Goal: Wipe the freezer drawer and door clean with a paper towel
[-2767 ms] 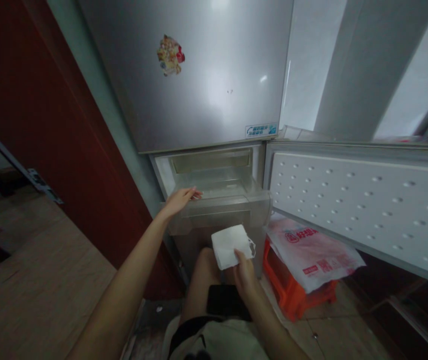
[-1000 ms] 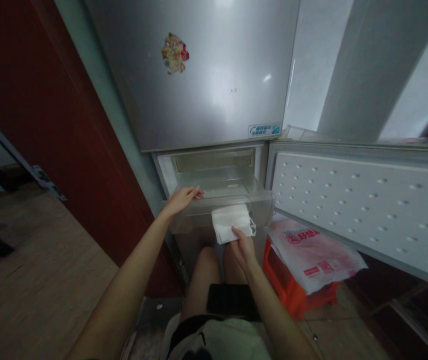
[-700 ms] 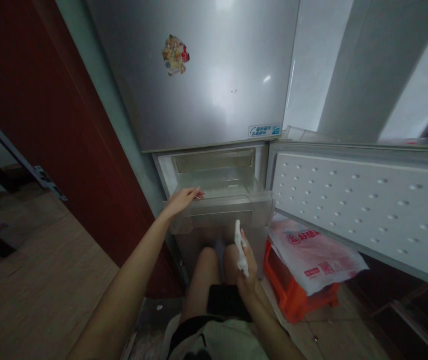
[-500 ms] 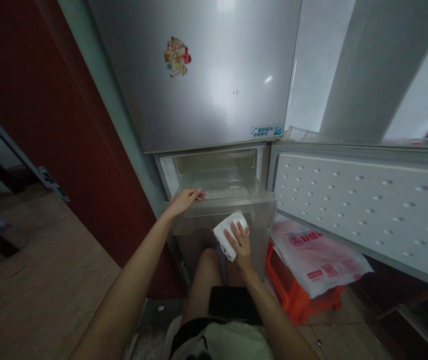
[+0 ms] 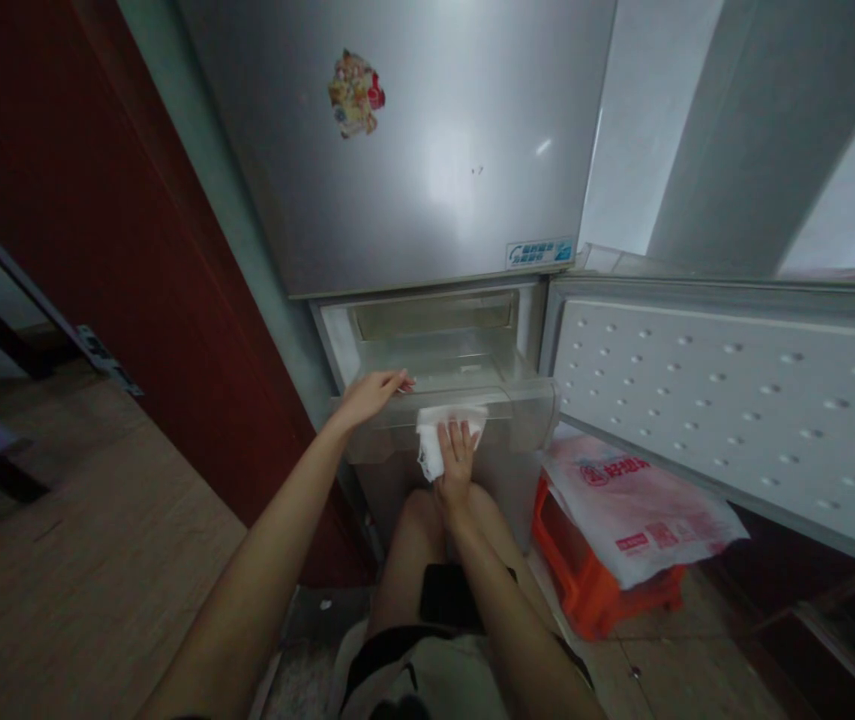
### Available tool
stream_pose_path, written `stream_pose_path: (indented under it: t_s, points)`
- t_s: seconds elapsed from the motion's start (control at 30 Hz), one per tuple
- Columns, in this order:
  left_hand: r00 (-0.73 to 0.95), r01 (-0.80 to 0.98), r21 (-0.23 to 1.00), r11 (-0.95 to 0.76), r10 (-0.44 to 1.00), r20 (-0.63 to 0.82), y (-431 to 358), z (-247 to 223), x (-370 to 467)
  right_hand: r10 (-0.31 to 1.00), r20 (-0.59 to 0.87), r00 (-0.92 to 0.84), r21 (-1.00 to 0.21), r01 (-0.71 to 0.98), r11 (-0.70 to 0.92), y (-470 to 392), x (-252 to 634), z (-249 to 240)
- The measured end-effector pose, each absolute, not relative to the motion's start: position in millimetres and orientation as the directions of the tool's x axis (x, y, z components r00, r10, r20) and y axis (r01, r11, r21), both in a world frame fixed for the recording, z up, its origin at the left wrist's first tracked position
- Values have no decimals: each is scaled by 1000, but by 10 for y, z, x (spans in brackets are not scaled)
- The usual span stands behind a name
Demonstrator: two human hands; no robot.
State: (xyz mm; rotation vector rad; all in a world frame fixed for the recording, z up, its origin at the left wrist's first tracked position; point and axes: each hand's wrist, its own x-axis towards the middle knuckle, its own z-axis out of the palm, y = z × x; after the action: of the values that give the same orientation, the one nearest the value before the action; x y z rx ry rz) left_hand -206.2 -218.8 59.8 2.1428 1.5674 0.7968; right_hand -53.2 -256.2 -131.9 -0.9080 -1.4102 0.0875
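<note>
A clear plastic freezer drawer is pulled partway out of the lower compartment of a silver fridge. My left hand grips the top edge of the drawer's front panel near its left side, fingers curled over the rim. Against the outer face of that panel, my right hand presses a folded white cloth, its fingers laid over it. The cloth's lower left edge looks frayed. The thumb of my right hand is hard to make out.
The open freezer door extends right. Beneath it stands an orange plastic stool with a white and red plastic bag on top. A dark red door is at left. A black phone-like object lies on my lap.
My right hand has moved the cloth left and slightly up across the drawer front. My left hand stays on the rim. The view has shifted slightly.
</note>
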Motion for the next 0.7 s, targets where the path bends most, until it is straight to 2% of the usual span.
stream_pose_path:
  t_s: [0.1, 0.27, 0.43, 0.7]
  points:
    - [216, 738, 597, -314, 948, 233, -2193, 595, -2056, 546, 823, 156, -531, 550, 644, -2532, -700, -1272]
    - [216, 730, 605, -317, 948, 236, -2200, 598, -2033, 505, 863, -4, -320, 770, 552, -2541, -929, -1162]
    - [216, 729, 607, -317, 948, 235, -2206, 605, -2032, 511, 844, -165, -179, 811, 557, -2534, -947, -1117]
    - [216, 751, 577, -321, 945, 245, -2228, 608, -2030, 491, 848, -198, -98, 853, 513, -2484, -691, -1096]
